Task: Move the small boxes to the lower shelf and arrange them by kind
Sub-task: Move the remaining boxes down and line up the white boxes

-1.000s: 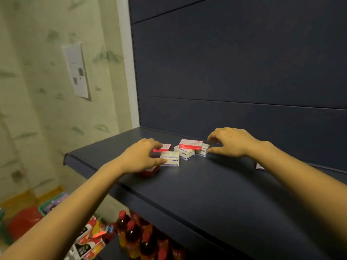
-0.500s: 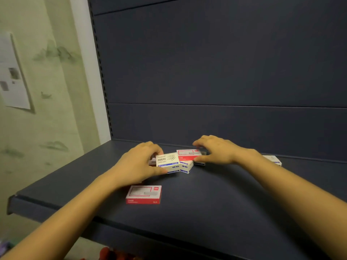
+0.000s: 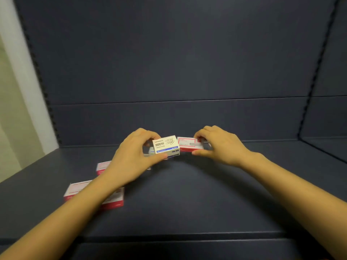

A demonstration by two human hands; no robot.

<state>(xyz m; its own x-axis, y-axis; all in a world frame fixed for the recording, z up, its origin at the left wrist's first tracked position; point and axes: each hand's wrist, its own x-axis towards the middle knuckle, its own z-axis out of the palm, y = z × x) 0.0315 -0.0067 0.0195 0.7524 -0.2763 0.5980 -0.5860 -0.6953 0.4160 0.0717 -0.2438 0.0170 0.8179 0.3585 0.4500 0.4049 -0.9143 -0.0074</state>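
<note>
Left hand (image 3: 131, 158) grips a white box (image 3: 166, 147); right hand (image 3: 219, 145) pinches a red box (image 3: 189, 145). 2 more red boxes (image 3: 112, 199) lie on the shelf (image 3: 187, 199) under the left arm.

The white box (image 3: 166, 147) reads "回形针"; other print is illegible.

A white box with a blue stripe (image 3: 166, 147) is pinched tilted near the shelf's (image 3: 187, 194) back edge, touching a held red-and-white box (image 3: 189, 144), while two red-and-white boxes (image 3: 102, 167) (image 3: 112, 200) lie flat toward the left front.
</note>
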